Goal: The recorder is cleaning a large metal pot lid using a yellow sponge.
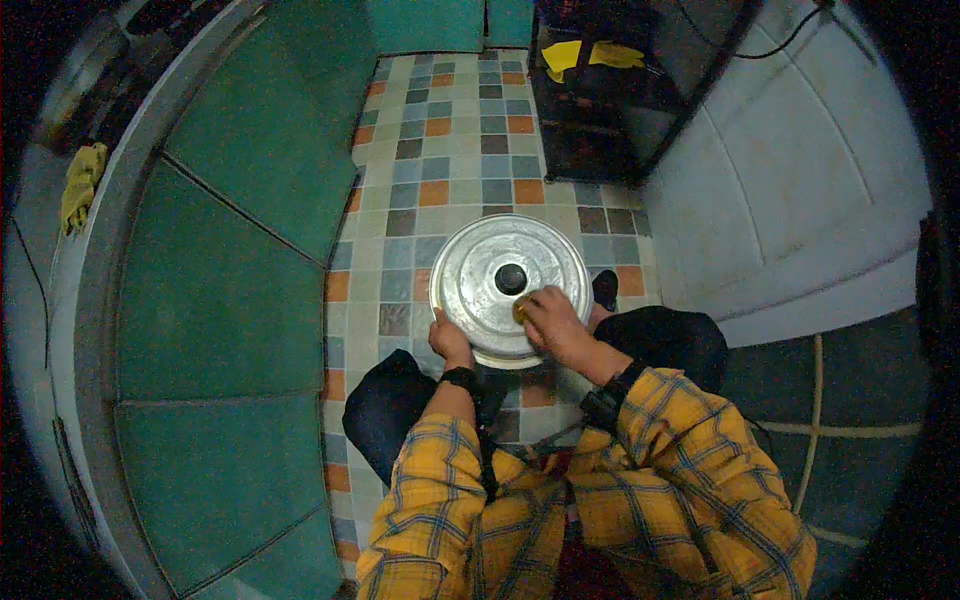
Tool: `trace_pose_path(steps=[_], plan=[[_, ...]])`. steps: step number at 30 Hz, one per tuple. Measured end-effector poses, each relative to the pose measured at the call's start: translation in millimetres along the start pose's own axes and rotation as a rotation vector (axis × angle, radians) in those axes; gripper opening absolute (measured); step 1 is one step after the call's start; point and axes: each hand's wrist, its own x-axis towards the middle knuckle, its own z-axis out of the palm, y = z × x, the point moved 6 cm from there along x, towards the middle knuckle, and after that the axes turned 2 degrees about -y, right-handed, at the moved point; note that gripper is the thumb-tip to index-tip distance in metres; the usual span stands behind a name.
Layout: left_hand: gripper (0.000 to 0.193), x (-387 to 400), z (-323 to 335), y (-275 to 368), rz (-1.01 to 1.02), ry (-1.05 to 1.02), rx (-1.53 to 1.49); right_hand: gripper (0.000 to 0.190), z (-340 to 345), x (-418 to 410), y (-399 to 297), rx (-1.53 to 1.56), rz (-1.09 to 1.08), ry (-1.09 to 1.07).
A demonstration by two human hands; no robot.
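A round silvery metal lid (476,259) with a black knob (511,279) at its centre is in front of me, between my knees. My left hand (451,341) grips its rim at the lower left, with the fingers hidden beneath. A small yellowish scrubbing pad (519,312) is pinched in my right hand (556,324). That hand lies over the lid's lower right part, just beside the knob, and covers most of the pad. What supports the lid from below is hidden.
Green cabinet doors (225,300) run along the left under a counter, where a yellow cloth (81,187) hangs at the edge. A dark rack (589,142) holding a yellow item (592,57) stands ahead on the right. Beside it is a white panel (780,172). Multicoloured tiles (435,193) cover the floor.
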Motion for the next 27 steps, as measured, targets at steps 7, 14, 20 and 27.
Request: trace_pose_path(steps=[7, 14, 20, 27], plan=[[0.052, 2, -3, 10, 0.042, 0.007, 0.276, 0.029, -19, 36, 45, 0.035, 0.16, 0.148], [0.051, -5, -2, 12, -0.031, 0.002, 0.119, 0.055, -8, 1, 21, 0.056, 0.207, 0.094], [0.049, -6, 0, 11, -0.025, 0.033, 0.166, 0.056, 2, 1, -3, -0.038, 0.082, -0.168], [0.054, 0, 0, 5, 0.093, 0.039, 0.232, 0.023, 35, 46, -37, -0.107, -0.029, -0.17]])
